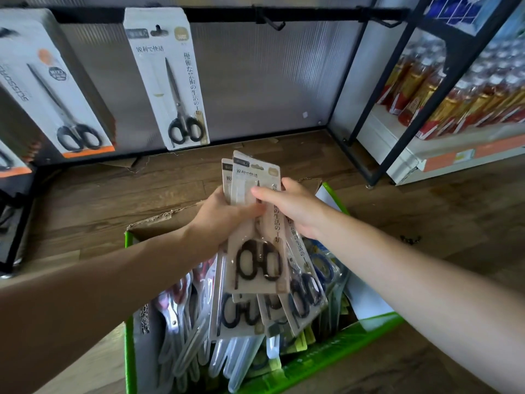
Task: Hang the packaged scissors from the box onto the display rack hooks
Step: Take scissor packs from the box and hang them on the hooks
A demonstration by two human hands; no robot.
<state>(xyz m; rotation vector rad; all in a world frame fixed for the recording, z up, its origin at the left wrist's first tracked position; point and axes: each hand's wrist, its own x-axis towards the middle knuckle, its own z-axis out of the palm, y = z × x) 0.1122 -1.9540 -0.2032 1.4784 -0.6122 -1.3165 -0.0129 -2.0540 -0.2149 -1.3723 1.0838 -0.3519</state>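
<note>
Over the box (326, 362), the left hand (224, 220) has its fingers clamped round the packaged scissors (258, 251), thumb across the front. The right hand (295, 209) pinches their right edge.

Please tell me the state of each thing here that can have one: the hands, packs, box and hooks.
Left hand: grips the held packs.
Right hand: pinches the same packs.
Box: open, many packs inside.
Beige pack: hanging on its hook.
Orange-edged packs: hanging.
Middle hook: empty.
Right hook: empty.
</note>
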